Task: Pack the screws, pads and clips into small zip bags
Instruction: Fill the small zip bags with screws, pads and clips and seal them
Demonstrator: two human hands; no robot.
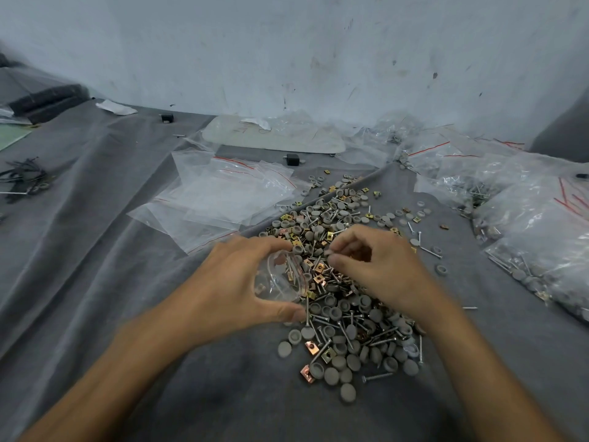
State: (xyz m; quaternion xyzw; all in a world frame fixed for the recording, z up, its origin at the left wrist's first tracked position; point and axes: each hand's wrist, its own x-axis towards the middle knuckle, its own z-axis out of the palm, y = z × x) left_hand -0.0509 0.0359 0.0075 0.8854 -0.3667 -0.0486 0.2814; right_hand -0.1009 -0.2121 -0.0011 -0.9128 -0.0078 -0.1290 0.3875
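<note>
A heap (338,282) of grey round pads, silver screws and copper-coloured square clips lies on the grey cloth in front of me. My left hand (236,282) grips a small clear zip bag (282,277) with a red seal line, its mouth held open toward the heap; a clip shows inside it. My right hand (379,269) hovers over the heap with curled fingers, its fingertips pinching small parts just right of the bag's mouth. What exactly it pinches is blurred.
Empty zip bags (223,193) lie spread to the upper left. Filled bags (541,224) pile up along the right side. A white wall (287,52) stands behind. Black cable ties (22,177) lie far left. Grey cloth (105,250) covers the table.
</note>
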